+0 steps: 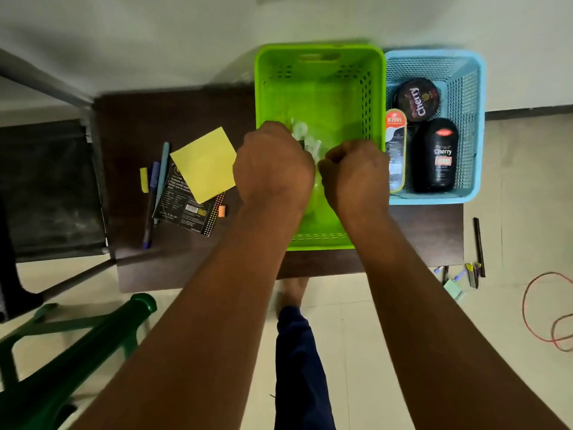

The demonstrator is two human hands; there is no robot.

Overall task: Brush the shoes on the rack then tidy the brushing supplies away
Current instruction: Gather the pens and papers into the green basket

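Note:
A bright green plastic basket stands on a dark brown table. Both my hands are inside it, fists closed side by side. My left hand and my right hand both grip a crumpled clear plastic item that shows between and above them; what it is I cannot tell. To the right a blue mesh basket holds a round Cherry polish tin, a Kiwi polish bottle and a black Cherry liquid polish bottle.
Left of the green basket lie a yellow sticky-note pad, a black card and pens. A green plastic chair stands lower left, a dark metal stand at far left. A red cable and small items lie on the floor at right.

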